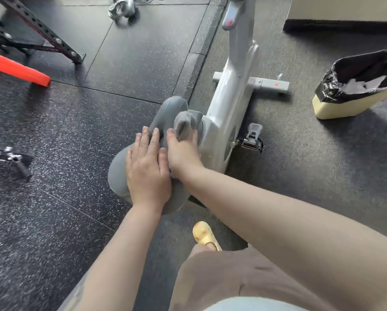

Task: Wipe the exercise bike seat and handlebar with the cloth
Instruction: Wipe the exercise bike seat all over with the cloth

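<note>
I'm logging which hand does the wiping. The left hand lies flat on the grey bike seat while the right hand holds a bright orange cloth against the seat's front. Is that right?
One detail is wrong: the cloth is grey, not bright orange. In the head view the left hand lies flat on the grey bike seat, and the right hand holds the cloth against the seat's front.

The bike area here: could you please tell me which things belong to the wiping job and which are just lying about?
Job: seat, cloth, left hand resting on the seat, right hand gripping the cloth.
Lying about: bin, orange pad, rack, pedal.
</note>
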A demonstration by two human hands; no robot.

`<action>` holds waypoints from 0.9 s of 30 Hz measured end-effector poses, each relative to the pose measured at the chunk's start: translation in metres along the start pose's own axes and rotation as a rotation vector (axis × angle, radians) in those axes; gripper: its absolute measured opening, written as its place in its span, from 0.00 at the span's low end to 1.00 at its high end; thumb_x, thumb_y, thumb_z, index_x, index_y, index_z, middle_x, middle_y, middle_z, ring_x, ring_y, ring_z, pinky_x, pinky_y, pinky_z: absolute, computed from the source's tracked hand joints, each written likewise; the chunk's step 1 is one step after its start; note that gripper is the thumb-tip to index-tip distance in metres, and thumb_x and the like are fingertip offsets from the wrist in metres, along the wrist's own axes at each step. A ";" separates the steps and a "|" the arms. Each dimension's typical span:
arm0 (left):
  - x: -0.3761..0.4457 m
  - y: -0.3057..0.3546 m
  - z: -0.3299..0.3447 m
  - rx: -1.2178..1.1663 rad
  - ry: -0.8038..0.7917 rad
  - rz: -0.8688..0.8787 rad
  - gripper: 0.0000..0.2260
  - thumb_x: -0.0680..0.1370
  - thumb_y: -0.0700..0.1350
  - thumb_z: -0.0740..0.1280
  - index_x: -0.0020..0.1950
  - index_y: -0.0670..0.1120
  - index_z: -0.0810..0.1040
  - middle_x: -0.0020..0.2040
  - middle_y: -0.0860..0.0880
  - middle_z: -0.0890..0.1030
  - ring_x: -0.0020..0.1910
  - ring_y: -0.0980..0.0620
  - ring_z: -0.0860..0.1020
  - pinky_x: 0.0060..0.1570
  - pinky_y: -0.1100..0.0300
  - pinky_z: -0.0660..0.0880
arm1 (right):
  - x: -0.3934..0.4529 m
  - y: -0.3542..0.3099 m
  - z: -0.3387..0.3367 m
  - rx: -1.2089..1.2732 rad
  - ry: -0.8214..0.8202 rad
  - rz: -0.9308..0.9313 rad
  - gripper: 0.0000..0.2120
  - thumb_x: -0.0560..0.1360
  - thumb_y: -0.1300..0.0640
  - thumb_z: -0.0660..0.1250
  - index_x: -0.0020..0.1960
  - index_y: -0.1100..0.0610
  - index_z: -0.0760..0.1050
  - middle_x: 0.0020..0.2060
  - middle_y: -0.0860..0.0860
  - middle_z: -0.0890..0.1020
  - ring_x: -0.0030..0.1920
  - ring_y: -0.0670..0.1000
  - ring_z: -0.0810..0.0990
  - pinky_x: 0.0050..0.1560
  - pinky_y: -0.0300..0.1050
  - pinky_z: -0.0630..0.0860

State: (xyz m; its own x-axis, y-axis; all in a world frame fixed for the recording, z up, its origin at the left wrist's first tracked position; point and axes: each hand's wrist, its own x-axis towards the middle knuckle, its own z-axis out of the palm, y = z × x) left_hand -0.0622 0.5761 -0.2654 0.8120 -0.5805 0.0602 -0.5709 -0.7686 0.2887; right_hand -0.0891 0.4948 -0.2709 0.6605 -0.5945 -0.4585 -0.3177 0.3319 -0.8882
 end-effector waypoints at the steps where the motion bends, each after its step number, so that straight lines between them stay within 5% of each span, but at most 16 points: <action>1: -0.002 -0.001 -0.001 -0.023 0.009 -0.022 0.22 0.80 0.48 0.53 0.74 0.49 0.62 0.76 0.49 0.59 0.76 0.51 0.56 0.74 0.50 0.51 | -0.017 0.008 0.003 -0.064 0.018 -0.078 0.31 0.80 0.47 0.55 0.77 0.55 0.47 0.77 0.50 0.51 0.76 0.49 0.50 0.75 0.47 0.48; 5: -0.008 -0.007 0.001 0.015 0.028 -0.092 0.23 0.80 0.43 0.58 0.75 0.49 0.58 0.77 0.50 0.59 0.76 0.52 0.55 0.75 0.52 0.51 | -0.062 0.040 -0.001 -0.343 -0.022 -0.334 0.32 0.78 0.52 0.57 0.77 0.53 0.46 0.77 0.52 0.48 0.76 0.49 0.44 0.75 0.45 0.42; 9: -0.007 -0.007 0.004 0.015 0.079 -0.255 0.22 0.81 0.45 0.55 0.75 0.48 0.59 0.77 0.49 0.56 0.77 0.51 0.52 0.74 0.52 0.46 | -0.002 0.001 0.011 -0.477 0.036 -0.296 0.39 0.76 0.52 0.61 0.77 0.58 0.42 0.76 0.59 0.43 0.77 0.56 0.44 0.75 0.49 0.46; 11: -0.005 -0.009 0.002 0.004 0.074 -0.297 0.22 0.81 0.45 0.54 0.76 0.48 0.58 0.78 0.48 0.56 0.77 0.50 0.51 0.74 0.51 0.46 | -0.002 0.003 0.007 -0.610 0.070 -0.426 0.36 0.75 0.54 0.62 0.77 0.59 0.49 0.77 0.59 0.46 0.77 0.57 0.45 0.75 0.51 0.46; 14: -0.012 -0.034 -0.006 0.165 -0.012 -0.176 0.24 0.80 0.48 0.53 0.77 0.51 0.53 0.78 0.49 0.54 0.77 0.49 0.52 0.74 0.50 0.50 | -0.029 0.030 -0.009 -0.840 -0.107 -0.772 0.29 0.69 0.59 0.62 0.70 0.60 0.68 0.74 0.55 0.62 0.76 0.57 0.54 0.75 0.53 0.47; 17: -0.016 -0.064 -0.018 0.047 -0.074 -0.169 0.24 0.81 0.52 0.52 0.77 0.53 0.54 0.78 0.50 0.54 0.77 0.50 0.52 0.75 0.52 0.51 | 0.000 0.021 -0.025 -1.080 -0.214 -0.976 0.26 0.70 0.55 0.59 0.67 0.57 0.71 0.73 0.54 0.66 0.75 0.55 0.56 0.75 0.52 0.43; 23: -0.016 -0.079 -0.016 -0.175 -0.078 -0.103 0.25 0.80 0.54 0.50 0.76 0.49 0.56 0.78 0.51 0.54 0.77 0.52 0.49 0.72 0.65 0.41 | 0.007 0.000 -0.006 -1.013 -0.033 -0.713 0.30 0.74 0.57 0.57 0.75 0.52 0.59 0.76 0.49 0.59 0.77 0.53 0.49 0.75 0.50 0.39; 27: -0.016 -0.092 -0.015 -0.260 -0.080 -0.025 0.25 0.79 0.54 0.50 0.76 0.51 0.56 0.76 0.55 0.52 0.77 0.54 0.47 0.70 0.71 0.39 | -0.030 0.024 -0.020 -1.182 -0.195 -0.907 0.33 0.68 0.56 0.54 0.74 0.55 0.61 0.75 0.51 0.61 0.76 0.54 0.54 0.75 0.52 0.48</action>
State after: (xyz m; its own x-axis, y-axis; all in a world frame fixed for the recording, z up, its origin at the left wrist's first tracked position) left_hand -0.0207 0.6597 -0.2784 0.8075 -0.5895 -0.0226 -0.4919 -0.6939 0.5258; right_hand -0.1303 0.5057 -0.2787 0.9761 -0.1327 0.1720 -0.0500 -0.9078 -0.4163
